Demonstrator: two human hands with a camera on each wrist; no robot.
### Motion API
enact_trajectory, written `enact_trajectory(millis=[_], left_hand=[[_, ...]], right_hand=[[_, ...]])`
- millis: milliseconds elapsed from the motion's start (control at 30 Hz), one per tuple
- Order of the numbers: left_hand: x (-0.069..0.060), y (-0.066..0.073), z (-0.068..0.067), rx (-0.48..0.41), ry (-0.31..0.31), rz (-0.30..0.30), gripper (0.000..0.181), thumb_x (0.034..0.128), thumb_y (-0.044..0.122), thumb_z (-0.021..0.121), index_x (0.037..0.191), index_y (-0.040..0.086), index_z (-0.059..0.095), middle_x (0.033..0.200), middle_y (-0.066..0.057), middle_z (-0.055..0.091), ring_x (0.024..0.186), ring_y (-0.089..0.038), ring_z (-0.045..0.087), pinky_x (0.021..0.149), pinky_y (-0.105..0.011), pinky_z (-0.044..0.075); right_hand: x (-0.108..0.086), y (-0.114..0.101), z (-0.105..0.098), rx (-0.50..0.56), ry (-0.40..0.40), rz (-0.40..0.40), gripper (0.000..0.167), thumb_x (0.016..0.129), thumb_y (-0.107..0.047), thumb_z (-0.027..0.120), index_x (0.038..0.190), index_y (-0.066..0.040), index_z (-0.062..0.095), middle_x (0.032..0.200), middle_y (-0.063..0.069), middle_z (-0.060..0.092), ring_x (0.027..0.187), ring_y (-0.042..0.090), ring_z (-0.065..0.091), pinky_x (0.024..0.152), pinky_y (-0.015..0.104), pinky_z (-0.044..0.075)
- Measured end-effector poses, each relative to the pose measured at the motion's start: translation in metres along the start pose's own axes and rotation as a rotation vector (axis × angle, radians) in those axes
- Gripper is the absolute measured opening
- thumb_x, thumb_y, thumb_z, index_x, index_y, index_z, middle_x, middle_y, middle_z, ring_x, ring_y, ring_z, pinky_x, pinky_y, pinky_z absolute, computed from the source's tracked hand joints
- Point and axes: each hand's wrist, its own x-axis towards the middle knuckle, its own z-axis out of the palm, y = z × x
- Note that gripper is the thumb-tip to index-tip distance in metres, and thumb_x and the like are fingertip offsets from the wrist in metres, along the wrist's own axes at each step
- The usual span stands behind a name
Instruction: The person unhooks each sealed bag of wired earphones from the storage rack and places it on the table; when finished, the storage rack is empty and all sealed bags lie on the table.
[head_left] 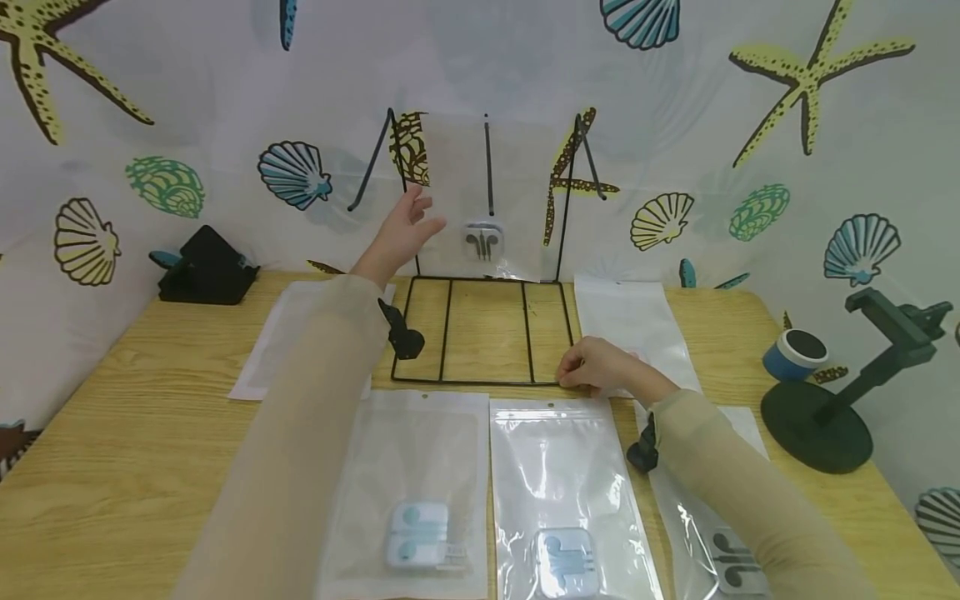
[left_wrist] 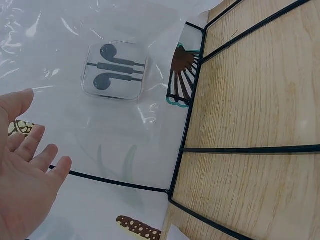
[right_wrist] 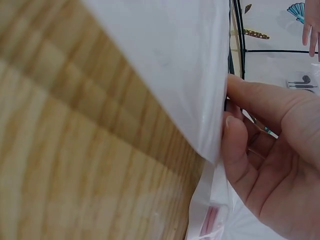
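Observation:
A black wire display rack (head_left: 487,383) stands on the table, its hooks rising against the patterned cloth. On its middle hook hangs a clear-fronted bag (head_left: 450,167) holding boxed wired earphones (left_wrist: 115,70). Beside the bag's left edge is my left hand (head_left: 401,237), fingers spread and holding nothing. My right hand (head_left: 603,367) pinches the front right corner of the rack's base; in the right wrist view, the thumb and fingers of this hand (right_wrist: 280,145) close around the dark wire, partly hidden behind a white bag edge.
Two bags with boxed earphones, a left one (head_left: 420,467) and a middle one (head_left: 555,467), lie in front of the rack. More bags lie at both sides. A black stand (head_left: 817,425) and blue cup-like object (head_left: 795,354) are right; a black object (head_left: 208,267) sits back left.

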Motion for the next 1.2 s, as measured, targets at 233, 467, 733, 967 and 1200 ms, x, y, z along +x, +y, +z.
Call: enact_trajectory(millis=[233, 467, 733, 967, 1200], left_hand=[[-0.001, -0.005, 0.004, -0.044, 0.015, 0.061, 0.058, 0.098, 0.018, 0.047, 0.148, 0.011, 0.019, 0.146, -0.012, 0.028, 0.133, -0.023, 0.026, 0.104, -0.037, 0.028], [0.0, -0.009, 0.015, -0.104, 0.069, 0.064, 0.033, 0.0997, 0.021, 0.042, 0.129, 0.005, 0.046, 0.119, -0.007, 0.048, 0.105, -0.013, 0.045, 0.09, -0.034, 0.042], [-0.007, -0.011, 0.021, -0.069, 0.199, 0.147, 0.024, 0.1, 0.018, 0.041, 0.08, 0.006, 0.034, 0.074, -0.004, 0.034, 0.058, -0.012, 0.034, 0.054, -0.024, 0.033], [-0.012, -0.009, 0.025, -0.049, 0.237, 0.179, 0.024, 0.101, 0.017, 0.037, 0.081, 0.006, 0.033, 0.073, -0.004, 0.03, 0.062, -0.013, 0.031, 0.056, -0.026, 0.027], [-0.022, -0.007, 0.03, -0.048, 0.246, 0.176, 0.023, 0.1016, 0.018, 0.035, 0.082, 0.006, 0.034, 0.075, -0.005, 0.03, 0.066, -0.015, 0.031, 0.059, -0.027, 0.027]], right_hand=[[0.001, -0.001, 0.001, -0.001, 0.0, 0.009, 0.006, 0.086, -0.009, 0.066, 0.087, -0.008, 0.071, 0.073, -0.001, 0.061, 0.053, 0.011, 0.048, 0.047, 0.027, 0.048], [0.001, -0.002, 0.001, -0.003, 0.001, 0.02, 0.006, 0.086, -0.009, 0.066, 0.087, -0.007, 0.071, 0.073, -0.001, 0.061, 0.053, 0.011, 0.048, 0.046, 0.026, 0.048], [-0.001, -0.001, 0.001, -0.018, 0.003, 0.01, 0.006, 0.086, -0.01, 0.066, 0.088, -0.008, 0.071, 0.075, -0.001, 0.062, 0.053, 0.011, 0.048, 0.047, 0.027, 0.049], [0.0, 0.0, 0.001, -0.021, 0.006, 0.004, 0.006, 0.086, -0.01, 0.066, 0.088, -0.008, 0.071, 0.076, -0.001, 0.063, 0.052, 0.011, 0.049, 0.047, 0.027, 0.049], [0.001, 0.001, 0.002, -0.017, 0.009, 0.002, 0.006, 0.086, -0.009, 0.066, 0.088, -0.007, 0.071, 0.077, -0.001, 0.063, 0.052, 0.011, 0.049, 0.047, 0.026, 0.049]])
